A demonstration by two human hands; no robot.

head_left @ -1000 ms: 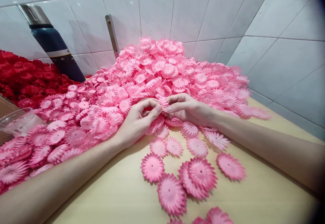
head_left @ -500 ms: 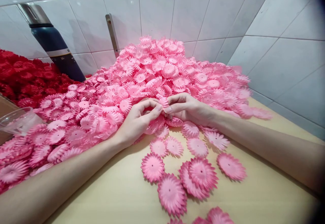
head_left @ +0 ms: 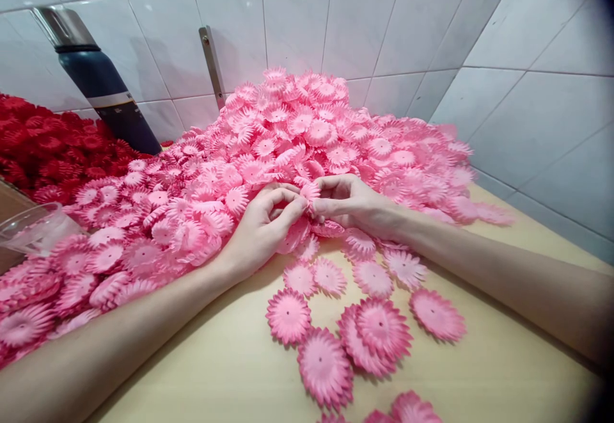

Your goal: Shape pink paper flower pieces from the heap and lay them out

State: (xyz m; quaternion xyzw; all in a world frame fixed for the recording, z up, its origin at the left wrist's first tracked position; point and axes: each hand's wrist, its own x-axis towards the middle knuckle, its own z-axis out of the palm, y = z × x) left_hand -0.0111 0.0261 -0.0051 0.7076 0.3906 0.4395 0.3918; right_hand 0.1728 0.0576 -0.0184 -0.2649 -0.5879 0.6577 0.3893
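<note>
Both hands meet low in front of the big heap of pink flowers (head_left: 307,135), and the small pink flower (head_left: 309,191) they are working on sits right between the fingertips, raised off the tabletop (head_left: 215,359). The left hand (head_left: 268,218) curls into a ring, thumb and forefinger closed on the flower's near edge. The right hand (head_left: 345,202) pinches it from the other side, thumb and finger nearly together; how its other fingers lie I can't make out. To my eye, doing this well means a light touch: grip by the edge, let one hand steady while the other works, and don't crush the frilled petals. Those thin rims look easy to crease. Resting the forearms low, clear of the loose flowers (head_left: 325,367) in front, should keep the fingertips steady
</note>
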